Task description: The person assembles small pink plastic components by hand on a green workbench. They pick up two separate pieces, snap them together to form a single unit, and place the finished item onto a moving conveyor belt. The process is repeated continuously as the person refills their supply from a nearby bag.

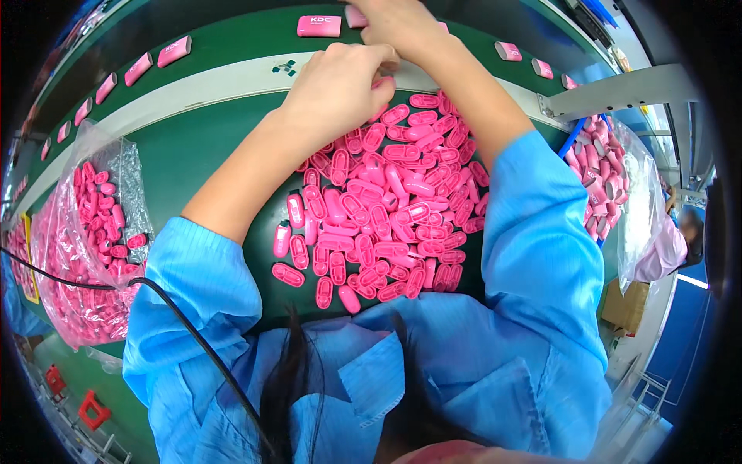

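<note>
My left hand is closed at the far edge of a heap of pink oval plastic caps. A bit of pink shows at its fingertips, probably one of these caps, mostly hidden by the fingers. Beyond it, my right hand reaches over the white rail onto the green belt. Its fingers close around a pink shell, partly covered by the hand. Just left of that lies another pink shell with white print. Two pink pieces with dark ends, one of them this piece, lie at the heap's left side.
A white rail divides the green table from the belt, where several pink shells sit spaced out. A clear bag of pink caps stands left; a blue-rimmed container of pink shells stands right. A black cable crosses my left sleeve.
</note>
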`<state>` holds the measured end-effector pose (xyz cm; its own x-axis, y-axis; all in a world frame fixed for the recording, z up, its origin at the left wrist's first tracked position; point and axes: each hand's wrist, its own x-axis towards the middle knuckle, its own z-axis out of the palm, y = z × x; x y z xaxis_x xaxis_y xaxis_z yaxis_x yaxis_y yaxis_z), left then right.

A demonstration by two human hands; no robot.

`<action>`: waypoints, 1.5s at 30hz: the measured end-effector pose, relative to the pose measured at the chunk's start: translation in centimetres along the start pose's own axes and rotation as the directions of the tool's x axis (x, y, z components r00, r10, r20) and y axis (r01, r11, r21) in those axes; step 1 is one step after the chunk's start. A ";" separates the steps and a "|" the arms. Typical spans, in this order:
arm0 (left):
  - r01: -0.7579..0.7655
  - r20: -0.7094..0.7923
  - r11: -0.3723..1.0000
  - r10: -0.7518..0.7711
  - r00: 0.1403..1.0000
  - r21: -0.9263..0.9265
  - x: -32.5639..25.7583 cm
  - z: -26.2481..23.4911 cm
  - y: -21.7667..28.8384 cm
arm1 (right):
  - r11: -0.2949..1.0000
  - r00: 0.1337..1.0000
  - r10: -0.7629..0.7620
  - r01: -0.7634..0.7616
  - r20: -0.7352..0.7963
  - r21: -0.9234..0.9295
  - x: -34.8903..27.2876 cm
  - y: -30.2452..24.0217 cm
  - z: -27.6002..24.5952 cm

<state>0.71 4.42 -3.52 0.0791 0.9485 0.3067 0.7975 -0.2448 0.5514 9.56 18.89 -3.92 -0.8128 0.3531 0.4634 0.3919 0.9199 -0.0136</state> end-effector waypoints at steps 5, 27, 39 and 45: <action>0.266 0.161 0.800 -0.212 0.964 -0.538 1.1 0.1 -1.0 | 0.926 0.954 0.252 -0.190 -0.161 0.326 -4.0 1.5 -5.2; 0.196 0.056 0.439 -0.312 0.949 -0.877 0.8 1.4 -1.4 | 0.018 0.839 0.424 -0.385 0.342 0.923 -11.0 0.1 -3.9; 0.224 0.071 0.415 -0.353 0.933 -0.882 0.5 1.1 -0.8 | -0.055 0.850 0.405 -0.345 0.336 0.937 -10.1 -1.4 -4.7; 0.213 0.058 0.511 -0.301 0.952 -0.833 0.4 0.6 -0.4 | 0.079 0.848 0.455 -0.344 0.273 0.936 -10.7 -1.0 -4.4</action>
<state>0.77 5.04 -4.10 -0.1302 0.9882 0.0803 -0.0734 -0.0904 0.9932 19.76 13.40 -4.92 -0.6282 0.7645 0.1446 -0.0929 0.1108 -0.9895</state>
